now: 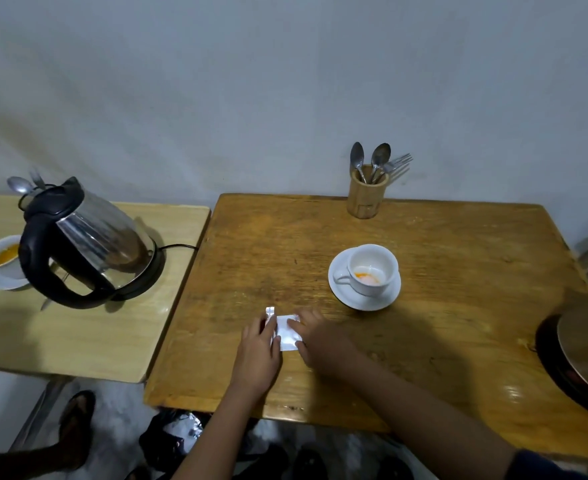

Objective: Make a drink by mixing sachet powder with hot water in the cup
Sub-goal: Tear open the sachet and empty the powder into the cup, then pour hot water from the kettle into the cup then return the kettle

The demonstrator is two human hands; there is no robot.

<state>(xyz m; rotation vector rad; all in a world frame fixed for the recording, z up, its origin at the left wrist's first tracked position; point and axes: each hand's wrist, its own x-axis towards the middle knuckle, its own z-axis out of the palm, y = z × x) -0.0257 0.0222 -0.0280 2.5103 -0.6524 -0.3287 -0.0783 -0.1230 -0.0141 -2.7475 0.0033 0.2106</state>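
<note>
A white sachet (287,332) lies flat on the brown wooden table (459,244), near its front edge. My left hand (258,351) pinches the sachet's left end, and my right hand (315,337) presses its right side. Beyond them a white cup (372,268) stands on a white saucer (346,294); orange and pale powder sits in the cup's bottom. A steel kettle (91,242) with a black handle rests on its base on the lighter table (88,341) at the left.
A wooden holder (367,199) with spoons and forks stands at the table's back edge. A second cup (3,256) holding an orange drink sits behind the kettle. A dark pan with a lid (583,355) occupies the right edge. Someone's foot in a sandal (76,424) is on the floor.
</note>
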